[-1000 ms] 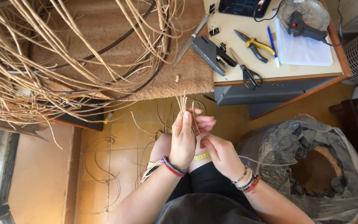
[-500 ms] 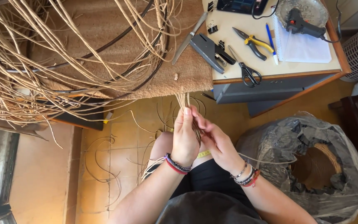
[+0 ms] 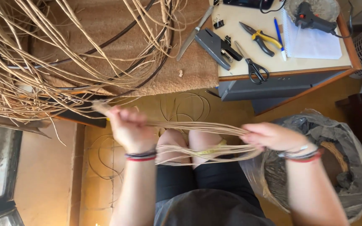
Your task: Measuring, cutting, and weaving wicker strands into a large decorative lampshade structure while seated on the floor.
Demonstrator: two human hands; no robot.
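In the head view, the left hand [image 3: 128,127], left of centre, was closed around one end of a bundle of straw strands [image 3: 193,125], and the right hand [image 3: 271,136], right of centre, pinched the other end. The bundle stretched level across the frame's middle, above the knees [image 3: 189,140]. Scissors [image 3: 252,67] lay on the desk [image 3: 269,25] at upper right.

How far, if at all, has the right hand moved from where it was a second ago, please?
Yes. The right hand has swung out to the right, away from the left hand, drawing the straw strands taut toward the plastic-lined basket.
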